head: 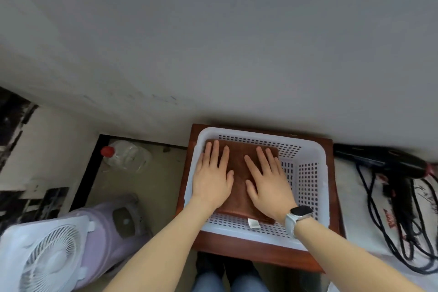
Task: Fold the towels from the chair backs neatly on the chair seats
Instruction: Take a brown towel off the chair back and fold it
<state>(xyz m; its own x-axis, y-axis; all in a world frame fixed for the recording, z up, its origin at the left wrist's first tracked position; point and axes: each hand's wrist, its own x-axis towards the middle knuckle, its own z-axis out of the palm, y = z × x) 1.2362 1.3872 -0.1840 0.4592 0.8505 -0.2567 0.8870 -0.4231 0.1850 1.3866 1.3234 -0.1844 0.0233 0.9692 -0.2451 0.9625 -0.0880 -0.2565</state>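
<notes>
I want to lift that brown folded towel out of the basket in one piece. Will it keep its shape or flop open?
The towel is soft cloth, so it will probably sag and unfold if lifted by one edge. It looks light. Lying flat in the white basket under the left hand and right hand, it should hold better scooped from below.

1. The towel (pixel 239 187) was brown, folded into a flat, compact rectangle with straight edges.
2. It lay flat on the floor of a white perforated plastic basket (pixel 310 173), filling the left part and leaving the right part bare.
3. A small white label (pixel 253 223) stuck out from its near edge.
4. The basket sat on a reddish-brown wooden seat (pixel 331 199) against the grey wall.
5. Both palms covered much of the towel's top.
</notes>
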